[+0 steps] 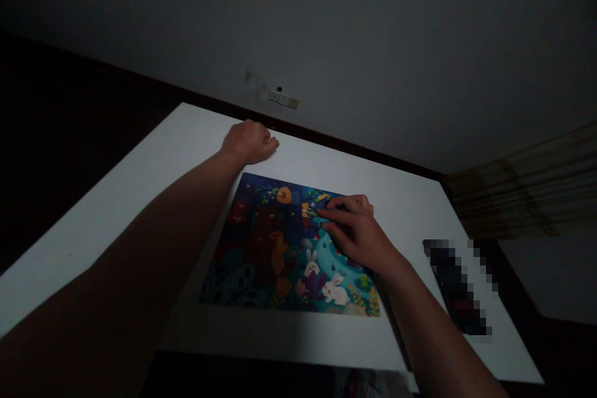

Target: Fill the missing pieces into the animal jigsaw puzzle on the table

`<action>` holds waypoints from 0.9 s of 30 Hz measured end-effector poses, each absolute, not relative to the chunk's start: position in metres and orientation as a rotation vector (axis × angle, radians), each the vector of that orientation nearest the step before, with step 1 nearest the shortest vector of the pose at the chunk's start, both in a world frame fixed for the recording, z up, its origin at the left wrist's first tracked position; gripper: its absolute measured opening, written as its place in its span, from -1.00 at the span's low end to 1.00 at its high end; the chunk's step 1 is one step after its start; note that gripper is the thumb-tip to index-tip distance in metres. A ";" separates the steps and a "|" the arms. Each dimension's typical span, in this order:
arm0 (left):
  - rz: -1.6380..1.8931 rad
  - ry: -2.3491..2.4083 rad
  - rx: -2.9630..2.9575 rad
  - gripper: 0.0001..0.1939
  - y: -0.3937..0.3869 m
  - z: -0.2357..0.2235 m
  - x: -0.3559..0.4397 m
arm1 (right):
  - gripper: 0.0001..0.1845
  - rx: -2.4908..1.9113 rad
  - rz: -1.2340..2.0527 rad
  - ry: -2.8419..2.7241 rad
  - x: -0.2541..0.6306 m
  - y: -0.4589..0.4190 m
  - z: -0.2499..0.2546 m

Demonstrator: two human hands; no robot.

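A rectangular, brightly illustrated picture board [280,261] lies flat on the white table [396,211]. It shows white rabbits, a fox-like orange animal, a tree and plants over dark blue and teal. In the dim light I cannot tell whether it is made of separate pieces. My right hand [354,230] rests over its upper right part, fingers stretched and apart, fingertips touching the printed surface. Beyond the board's upper left corner, my left hand [252,142] rests on the table in a loose fist, with nothing visible in it.
A dark, pixelated flat object [457,286] lies at the table's right side. Behind the far edge stands a grey wall with a socket strip [283,99]. A patterned curtain [527,186] hangs at the right. Something dark [261,376] lies along the near edge.
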State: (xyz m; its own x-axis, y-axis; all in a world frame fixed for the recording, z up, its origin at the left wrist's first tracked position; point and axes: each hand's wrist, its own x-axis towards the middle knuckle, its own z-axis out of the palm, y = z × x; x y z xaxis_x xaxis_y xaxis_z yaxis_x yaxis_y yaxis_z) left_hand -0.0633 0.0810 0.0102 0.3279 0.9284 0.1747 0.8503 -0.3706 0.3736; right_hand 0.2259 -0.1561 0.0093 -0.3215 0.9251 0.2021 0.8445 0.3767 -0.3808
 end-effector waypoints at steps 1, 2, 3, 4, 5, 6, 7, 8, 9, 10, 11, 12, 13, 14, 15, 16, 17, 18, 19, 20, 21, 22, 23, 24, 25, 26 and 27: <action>0.529 1.621 2.373 -0.69 0.080 0.011 -0.063 | -0.68 -1.542 0.288 -2.256 0.225 -0.156 0.009; 0.522 1.624 2.371 -0.69 0.080 0.012 -0.063 | -0.68 -1.548 0.287 -2.251 0.224 -0.157 0.009; 0.515 1.626 2.371 -0.69 0.079 0.013 -0.063 | -0.69 -1.554 0.287 -2.245 0.223 -0.157 0.010; 0.510 1.628 2.371 -0.69 0.078 0.013 -0.063 | -0.69 -1.563 0.286 -2.237 0.222 -0.157 0.010; 0.508 1.628 2.370 -0.69 0.078 0.014 -0.063 | -0.70 -1.573 0.285 -2.230 0.221 -0.157 0.010; 0.511 1.629 2.366 -0.70 0.077 0.014 -0.063 | -0.70 -1.581 0.284 -2.223 0.220 -0.157 0.009; 0.517 1.628 2.358 -0.71 0.077 0.015 -0.062 | -0.71 -1.586 0.282 -2.213 0.220 -0.157 0.009; 0.523 1.625 2.348 -0.72 0.076 0.014 -0.062 | -0.71 -1.587 0.283 -2.203 0.220 -0.157 0.008; 0.531 1.624 2.337 -0.73 0.076 0.014 -0.062 | -0.72 -1.585 0.286 -2.194 0.220 -0.157 0.008; 0.536 1.621 2.328 -0.74 0.076 0.014 -0.062 | -0.73 -1.582 0.291 -2.186 0.220 -0.156 0.007; 0.540 1.617 2.321 -0.74 0.076 0.014 -0.063 | -0.73 -1.579 0.296 -2.180 0.220 -0.156 0.006; 0.543 1.614 2.315 -0.74 0.076 0.013 -0.063 | -0.74 -1.577 0.299 -2.176 0.220 -0.155 0.006; 0.546 1.613 2.309 -0.74 0.076 0.013 -0.063 | -0.74 -1.575 0.301 -2.174 0.220 -0.155 0.005; 0.547 1.612 2.304 -0.74 0.076 0.013 -0.063 | -0.74 -1.571 0.303 -2.172 0.220 -0.155 0.005; 0.546 1.611 2.301 -0.74 0.076 0.013 -0.063 | -0.75 -1.564 0.303 -2.169 0.220 -0.154 0.005; 0.543 1.612 2.303 -0.74 0.077 0.013 -0.063 | -0.75 -1.554 0.302 -2.167 0.220 -0.154 0.006; 0.538 1.616 2.309 -0.73 0.077 0.013 -0.063 | -0.74 -1.543 0.301 -2.165 0.219 -0.153 0.006; 0.532 1.621 2.321 -0.73 0.077 0.013 -0.063 | -0.74 -1.531 0.298 -2.163 0.218 -0.153 0.007; 0.525 1.627 2.334 -0.72 0.077 0.013 -0.062 | -0.74 -1.521 0.290 -2.158 0.218 -0.152 0.007; 0.516 1.635 2.348 -0.71 0.077 0.013 -0.062 | -0.74 -1.512 0.279 -2.148 0.217 -0.152 0.008; 0.509 1.645 2.359 -0.70 0.077 0.013 -0.062 | -0.73 -1.507 0.269 -2.134 0.217 -0.151 0.009; 0.503 1.655 2.366 -0.69 0.077 0.012 -0.062 | -0.73 -1.505 0.257 -2.113 0.216 -0.151 0.009; 0.499 1.665 2.369 -0.69 0.077 0.012 -0.062 | -0.73 -1.506 0.245 -2.089 0.216 -0.150 0.010; 0.496 1.674 2.371 -0.69 0.077 0.012 -0.062 | -0.73 -1.512 0.234 -2.061 0.217 -0.150 0.010; 0.495 1.681 2.371 -0.69 0.078 0.012 -0.062 | -0.73 -1.521 0.224 -2.031 0.217 -0.149 0.010; 0.497 1.688 2.370 -0.70 0.078 0.012 -0.062 | -0.72 -1.531 0.217 -1.998 0.218 -0.149 0.010; 0.499 1.695 2.366 -0.70 0.077 0.012 -0.062 | -0.73 -1.544 0.215 -1.963 0.219 -0.148 0.010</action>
State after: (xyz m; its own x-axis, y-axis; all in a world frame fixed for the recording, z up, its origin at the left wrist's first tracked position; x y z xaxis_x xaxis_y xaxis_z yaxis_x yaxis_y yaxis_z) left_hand -0.0618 0.0774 0.0117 0.2902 0.9433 0.1611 0.8800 -0.3292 0.3424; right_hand 0.2192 -0.1485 0.0105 -0.1201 0.9215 0.3694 0.8197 0.3019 -0.4867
